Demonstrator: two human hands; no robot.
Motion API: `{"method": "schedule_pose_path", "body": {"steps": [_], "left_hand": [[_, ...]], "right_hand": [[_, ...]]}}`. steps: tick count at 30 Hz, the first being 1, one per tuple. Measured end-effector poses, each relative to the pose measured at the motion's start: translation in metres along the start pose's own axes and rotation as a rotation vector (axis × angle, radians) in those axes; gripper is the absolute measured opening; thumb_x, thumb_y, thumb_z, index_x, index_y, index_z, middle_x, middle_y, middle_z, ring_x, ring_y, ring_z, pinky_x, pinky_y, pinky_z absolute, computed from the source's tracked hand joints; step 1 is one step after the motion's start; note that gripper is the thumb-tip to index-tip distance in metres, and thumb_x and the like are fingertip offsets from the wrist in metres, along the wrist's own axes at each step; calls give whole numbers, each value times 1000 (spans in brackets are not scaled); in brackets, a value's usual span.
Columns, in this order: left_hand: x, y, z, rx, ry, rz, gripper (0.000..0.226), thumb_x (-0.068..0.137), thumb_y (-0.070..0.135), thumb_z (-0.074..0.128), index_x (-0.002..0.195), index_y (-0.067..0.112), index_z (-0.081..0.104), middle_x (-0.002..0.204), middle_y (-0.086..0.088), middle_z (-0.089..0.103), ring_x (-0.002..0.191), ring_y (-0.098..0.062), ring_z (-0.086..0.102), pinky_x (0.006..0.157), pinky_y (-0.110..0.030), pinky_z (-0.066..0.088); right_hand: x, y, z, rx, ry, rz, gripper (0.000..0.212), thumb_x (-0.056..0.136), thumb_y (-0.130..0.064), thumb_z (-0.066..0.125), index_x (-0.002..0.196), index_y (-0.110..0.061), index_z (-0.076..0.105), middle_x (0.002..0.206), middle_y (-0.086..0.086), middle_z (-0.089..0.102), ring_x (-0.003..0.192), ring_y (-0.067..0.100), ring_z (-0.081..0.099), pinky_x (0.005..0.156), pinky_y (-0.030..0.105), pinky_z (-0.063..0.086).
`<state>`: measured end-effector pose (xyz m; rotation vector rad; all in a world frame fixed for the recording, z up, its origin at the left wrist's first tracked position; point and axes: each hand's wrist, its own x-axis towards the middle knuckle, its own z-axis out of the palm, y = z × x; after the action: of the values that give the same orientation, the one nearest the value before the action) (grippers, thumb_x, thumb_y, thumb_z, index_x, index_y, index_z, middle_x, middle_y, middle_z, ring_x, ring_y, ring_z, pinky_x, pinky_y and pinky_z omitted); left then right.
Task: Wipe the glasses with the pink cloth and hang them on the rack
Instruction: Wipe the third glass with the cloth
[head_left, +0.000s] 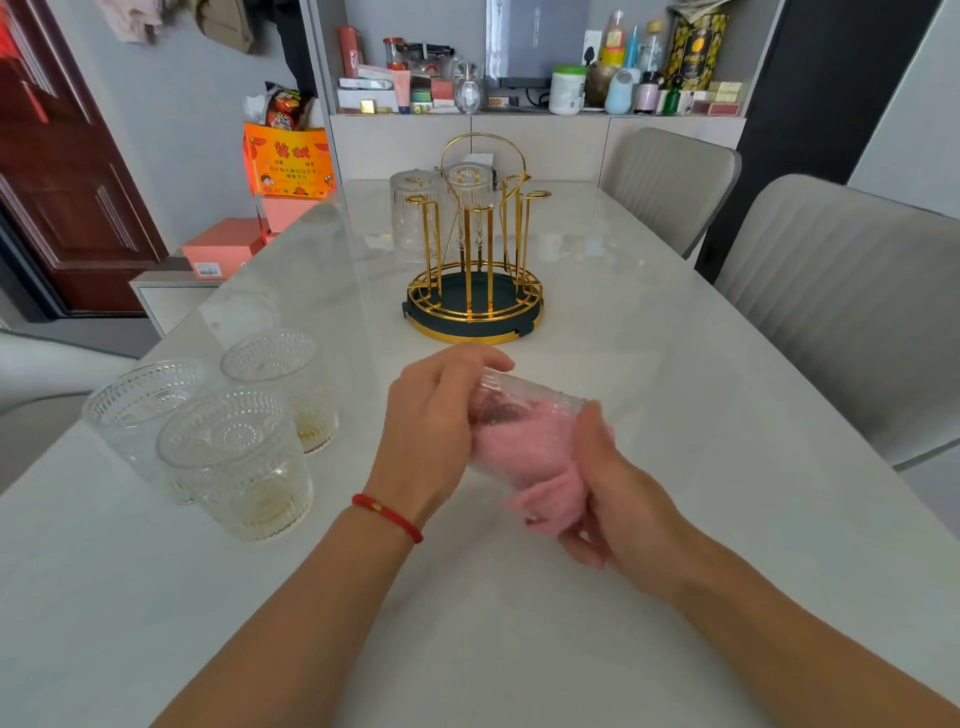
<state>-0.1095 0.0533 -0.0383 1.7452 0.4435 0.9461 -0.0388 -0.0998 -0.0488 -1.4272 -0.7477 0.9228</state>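
Head view, centre of frame: the left hand (431, 415) curls its fingers round a tilted glass (524, 400) above the table (675, 519), the right hand (618, 483) gripping the pink cloth (535, 457) stuffed inside, the rack (475, 249) above them.

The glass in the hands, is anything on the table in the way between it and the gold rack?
Nothing visible is. The glass, held by the left hand with the pink cloth stuffed in by the right hand, faces bare table up to the rack. Its near pegs look free; two glasses hang at the back.
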Motion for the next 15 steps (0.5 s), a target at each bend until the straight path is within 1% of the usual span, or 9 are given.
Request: {"method": "schedule_pose_path", "body": {"steps": [3, 5, 7, 8, 10, 11, 12, 13, 15], "left_hand": [[-1, -8, -12, 76, -35, 431, 45, 97, 28, 37, 105, 7, 76, 91, -5, 72, 83, -20, 66, 69, -29, 48], [3, -6, -16, 163, -104, 591, 48, 96, 25, 35, 114, 2, 73, 95, -8, 72, 89, -24, 68, 74, -31, 51], [5, -1, -15, 125, -164, 507, 47, 92, 27, 37, 115, 7, 72, 94, -4, 71, 87, -20, 66, 70, -30, 50], [4, 3, -14, 57, -207, 339, 44, 89, 29, 39, 111, 13, 73, 90, 1, 69, 79, -14, 64, 62, -27, 48], [2, 8, -9, -89, -300, -165, 38, 86, 37, 42, 103, 20, 71, 68, 3, 57, 52, -10, 47, 45, -24, 34], [0, 11, -7, -115, -310, -380, 37, 91, 43, 42, 101, 21, 71, 60, 0, 49, 45, -12, 36, 44, -21, 27], [-1, 12, -5, -95, -287, -514, 38, 98, 45, 42, 98, 22, 72, 54, 0, 44, 42, -12, 31, 45, -19, 24], [0, 12, -3, -65, -252, -551, 39, 102, 41, 40, 94, 21, 73, 51, 2, 45, 40, -11, 31, 44, -18, 24], [1, 6, -2, -25, -142, -341, 42, 105, 26, 38, 88, 18, 76, 61, 3, 65, 46, -7, 52, 41, -17, 34]], "right_hand": [[-1, -11, 3, 693, -192, 231, 80, 82, -76, 43, 103, -8, 79, 67, 8, 59, 43, 13, 46, 26, 16, 26], [-2, -16, 0, 897, -238, 258, 76, 86, -68, 44, 106, -2, 73, 61, 8, 61, 34, 13, 50, 24, 14, 24], [1, -17, -6, 755, -170, 212, 81, 85, -74, 38, 104, -4, 75, 58, 10, 61, 29, 16, 48, 24, 13, 24], [3, -16, -10, 562, -126, 159, 87, 82, -81, 34, 100, -7, 78, 55, 11, 60, 29, 18, 48, 25, 14, 28], [2, -12, -18, 2, -9, -40, 98, 73, -95, 27, 87, -13, 80, 57, 12, 64, 40, 20, 57, 30, 20, 37], [1, -8, -19, -268, 31, -161, 97, 72, -97, 23, 82, -17, 76, 63, 9, 68, 49, 13, 63, 36, 20, 41], [-1, -3, -19, -448, 31, -252, 92, 74, -96, 19, 80, -21, 72, 72, 9, 70, 55, 7, 65, 43, 15, 42], [-2, 1, -17, -503, 30, -292, 92, 76, -95, 16, 83, -21, 71, 79, 11, 72, 56, 5, 65, 46, 14, 41], [0, 1, -7, -348, 44, -182, 114, 71, -98, 20, 97, 2, 68, 81, 28, 70, 48, 5, 60, 42, 20, 40]]}}
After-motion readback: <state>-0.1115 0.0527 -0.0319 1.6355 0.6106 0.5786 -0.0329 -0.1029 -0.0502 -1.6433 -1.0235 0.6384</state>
